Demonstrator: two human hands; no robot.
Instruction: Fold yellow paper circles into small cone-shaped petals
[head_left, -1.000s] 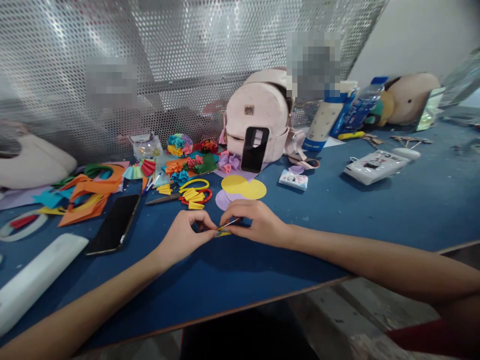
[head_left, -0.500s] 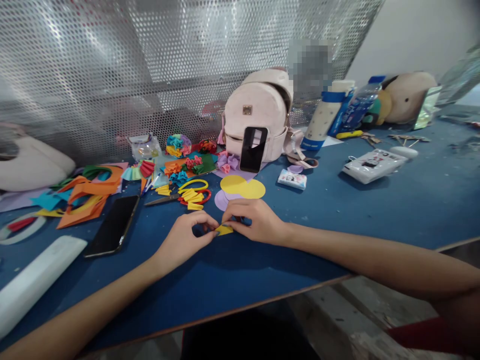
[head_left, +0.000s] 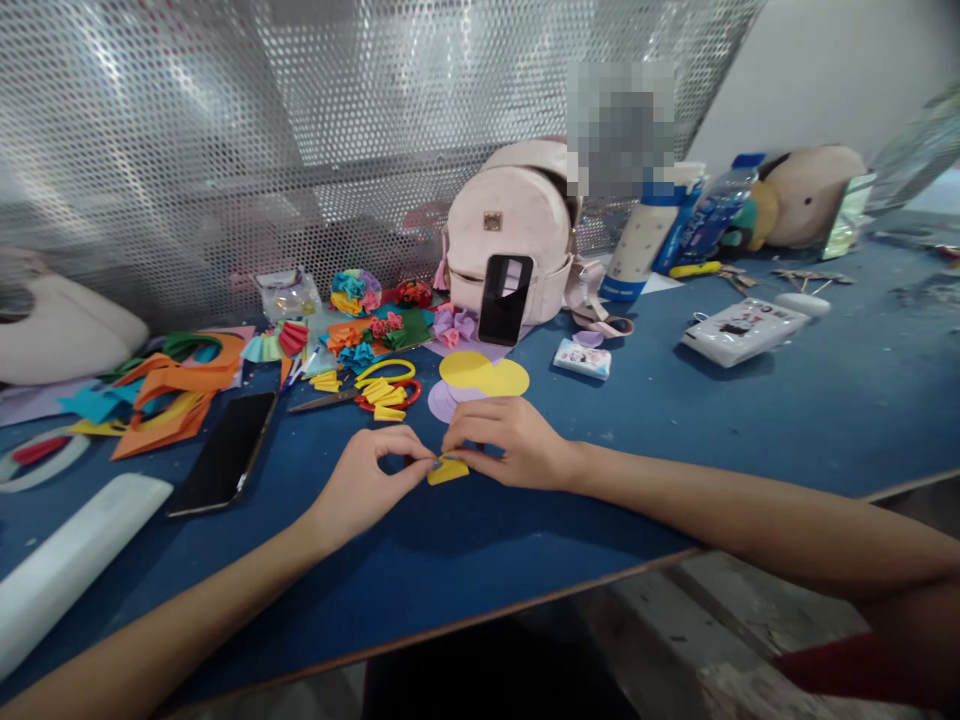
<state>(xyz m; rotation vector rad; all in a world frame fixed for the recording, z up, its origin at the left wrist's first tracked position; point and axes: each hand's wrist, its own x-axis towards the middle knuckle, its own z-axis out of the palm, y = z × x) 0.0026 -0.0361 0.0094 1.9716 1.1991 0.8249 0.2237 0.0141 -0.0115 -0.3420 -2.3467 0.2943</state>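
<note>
A small piece of yellow paper is pinched between both hands just above the blue table. My left hand grips its left upper edge with thumb and forefinger. On the other side my right hand pinches the top edge, its fingers curled and partly hiding the paper. Just beyond my hands lie yellow paper circles and purple paper circles. Left of them, folded yellow paper pieces rest on the handles of a pair of scissors.
A black phone and a white case-like object lie at left, near orange paper scraps. Another phone leans on a pale backpack. Tissue packs and a bottle stand to the right.
My fingertips have shifted slightly upward on the yellow paper, so more of it shows below them. The left fingers are pressed closer together.
</note>
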